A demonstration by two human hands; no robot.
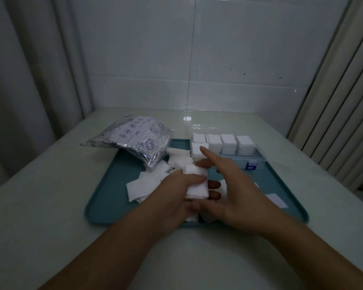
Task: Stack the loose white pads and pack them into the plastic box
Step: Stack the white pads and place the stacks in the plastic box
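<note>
My left hand (174,193) grips a small stack of white pads (196,183) above the teal tray (113,185), thumb on top and fingertips showing under the stack's right edge. My right hand (237,189) hovers just right of the stack with relaxed fingers, its index finger pointing up toward the clear plastic box (239,158). The box stands at the tray's far right and holds several upright rows of pads (228,143). Loose pads (143,185) lie scattered on the tray to the left of my hands.
A crinkled plastic bag (134,139) with blue print lies at the tray's far left corner, partly on the pale table (50,195). A single pad (276,199) lies near the tray's right edge. A tiled wall stands behind, with curtains at both sides.
</note>
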